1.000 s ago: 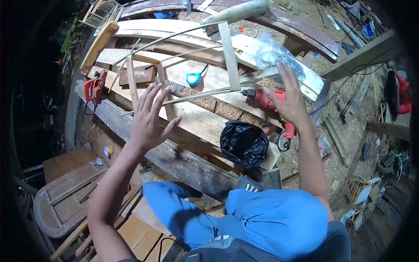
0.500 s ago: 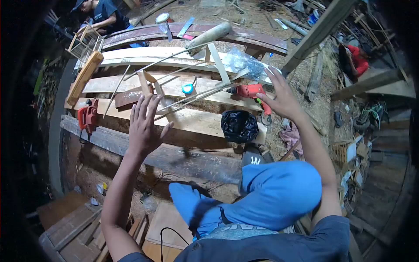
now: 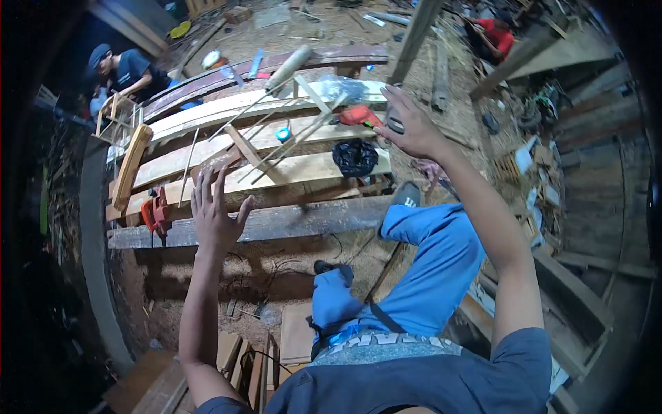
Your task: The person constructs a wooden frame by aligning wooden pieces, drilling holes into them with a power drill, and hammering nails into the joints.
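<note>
Sawdust covers the ground point(image 3: 338, 34) beside a leaning wooden post point(image 3: 415, 43).

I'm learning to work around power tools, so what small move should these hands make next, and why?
Probably lower the right hand to the red drill and take its handle. That hand looks empty, its fingers spread and its thumb nearest the drill, which lies on the boards. The left hand looks empty too.
</note>
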{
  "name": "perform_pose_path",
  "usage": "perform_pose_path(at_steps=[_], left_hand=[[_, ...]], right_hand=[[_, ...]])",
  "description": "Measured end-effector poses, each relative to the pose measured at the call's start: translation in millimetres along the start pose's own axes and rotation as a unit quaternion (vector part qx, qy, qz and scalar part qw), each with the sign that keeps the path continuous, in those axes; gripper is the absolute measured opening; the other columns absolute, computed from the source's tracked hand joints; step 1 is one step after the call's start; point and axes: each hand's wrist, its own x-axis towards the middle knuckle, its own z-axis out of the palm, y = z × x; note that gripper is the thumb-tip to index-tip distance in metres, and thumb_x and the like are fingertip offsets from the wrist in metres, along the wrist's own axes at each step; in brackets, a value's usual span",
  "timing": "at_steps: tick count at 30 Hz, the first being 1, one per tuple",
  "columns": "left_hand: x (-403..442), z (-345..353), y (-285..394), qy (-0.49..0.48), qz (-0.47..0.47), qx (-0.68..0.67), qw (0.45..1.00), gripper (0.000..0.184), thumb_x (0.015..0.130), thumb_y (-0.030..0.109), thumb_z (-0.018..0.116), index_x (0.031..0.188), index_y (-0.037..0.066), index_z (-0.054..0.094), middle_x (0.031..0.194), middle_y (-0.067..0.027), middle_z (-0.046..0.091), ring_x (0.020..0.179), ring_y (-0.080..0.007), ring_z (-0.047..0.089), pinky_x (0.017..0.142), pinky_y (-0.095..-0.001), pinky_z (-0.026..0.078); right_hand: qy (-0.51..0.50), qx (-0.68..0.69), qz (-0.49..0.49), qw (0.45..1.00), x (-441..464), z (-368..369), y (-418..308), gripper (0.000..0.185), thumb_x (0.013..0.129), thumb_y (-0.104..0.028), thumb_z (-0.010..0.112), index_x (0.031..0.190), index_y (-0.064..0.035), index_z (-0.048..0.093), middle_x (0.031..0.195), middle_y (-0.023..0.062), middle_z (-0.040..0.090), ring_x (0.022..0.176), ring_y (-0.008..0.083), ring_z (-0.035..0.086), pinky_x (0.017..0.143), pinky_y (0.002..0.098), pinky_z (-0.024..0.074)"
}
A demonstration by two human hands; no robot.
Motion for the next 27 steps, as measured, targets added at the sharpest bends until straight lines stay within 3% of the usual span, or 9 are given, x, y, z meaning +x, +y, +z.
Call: perform_pose_path(at_steps=[8,11,14,17,20,22,24,25,27], left_hand=[[-36,6,26,0.01,0.001,-0.016,1.0,0.08,0.091,0.041,0.077,0.158,0.014,0.042,0.157,-0.0197,0.044,0.149,-0.0433,0.037,0.121,-0.0552,0.032],[-48,17,45,-0.018,-0.023,-0.021,0.999,0.082,0.092,0.051,0.074,0.157,0.013,0.043,0.158,-0.0206,0.042,0.151,-0.0405,0.035,0.122,-0.0576,0.027],[-55,29,73,-0.033,-0.024,-0.025,0.999,0.083,0.091,0.051,0.074,0.157,0.012,0.043,0.158,-0.0208,0.042,0.151,-0.0404,0.035,0.122,-0.0591,0.027],[-59,49,104,-0.028,-0.036,-0.039,0.998,0.082,0.091,0.05,0.074,0.157,0.013,0.043,0.158,-0.0205,0.042,0.151,-0.0405,0.034,0.122,-0.0599,0.026],[-58,62,151,-0.023,-0.06,-0.047,0.997,0.082,0.09,0.048,0.075,0.158,0.014,0.042,0.157,-0.0202,0.043,0.151,-0.041,0.034,0.122,-0.0599,0.026],[-53,75,187,-0.017,-0.081,-0.062,0.995,0.082,0.09,0.049,0.075,0.157,0.014,0.043,0.157,-0.0202,0.043,0.151,-0.0419,0.034,0.122,-0.0598,0.026],[-41,93,228,-0.012,-0.088,-0.054,0.995,0.082,0.09,0.049,0.074,0.157,0.014,0.043,0.157,-0.0203,0.044,0.15,-0.0425,0.034,0.122,-0.0599,0.026],[-37,103,252,-0.012,-0.092,-0.05,0.994,0.081,0.09,0.049,0.074,0.157,0.014,0.044,0.157,-0.0204,0.044,0.15,-0.043,0.035,0.122,-0.0599,0.027],[-27,125,306,0.006,-0.097,-0.027,0.995,0.08,0.09,0.05,0.074,0.156,0.014,0.046,0.155,-0.0209,0.046,0.148,-0.0437,0.037,0.122,-0.0592,0.028]], right_hand=[[0.018,0.027,0.071,0.997,-87,-34,1,0.086,0.095,-0.042,0.074,0.162,-0.0068,0.033,0.166,0.0233,0.033,0.155,0.0384,0.032,0.127,0.0453,0.0272],[0.018,0.018,0.102,0.995,-123,-40,12,0.087,0.094,-0.047,0.074,0.159,-0.0029,0.036,0.164,0.0243,0.035,0.153,0.0398,0.034,0.126,0.0443,0.0299],[0.013,0.028,0.128,0.991,-157,-39,34,0.087,0.094,-0.048,0.072,0.161,-0.0059,0.036,0.166,0.0206,0.035,0.154,0.0385,0.034,0.125,0.0498,0.0291],[0.013,0.038,0.178,0.983,-183,-38,58,0.085,0.093,-0.051,0.071,0.161,-0.0129,0.038,0.168,0.0132,0.034,0.156,0.0348,0.032,0.121,0.0664,0.0263],[0.012,0.039,0.168,0.985,-202,-33,103,0.086,0.093,-0.051,0.072,0.162,-0.0122,0.037,0.168,0.0138,0.034,0.156,0.0351,0.032,0.12,0.0672,0.0263],[0.016,0.054,0.161,0.985,-212,-35,132,0.088,0.093,-0.051,0.072,0.162,-0.0128,0.036,0.168,0.0134,0.034,0.156,0.0352,0.032,0.121,0.0661,0.0265],[0.028,0.103,0.129,0.986,-220,-41,171,0.088,0.093,-0.049,0.073,0.162,-0.0108,0.036,0.167,0.0153,0.036,0.155,0.0366,0.032,0.122,0.0603,0.0282],[-0.008,0.059,0.151,0.987,-221,-55,185,0.086,0.093,-0.046,0.074,0.161,-0.0077,0.037,0.165,0.0182,0.037,0.154,0.0388,0.033,0.124,0.0525,0.0308],[-0.004,0.063,0.115,0.991,-228,-63,242,0.086,0.093,-0.046,0.074,0.16,-0.0073,0.038,0.165,0.0193,0.038,0.154,0.0396,0.033,0.124,0.051,0.0314]])
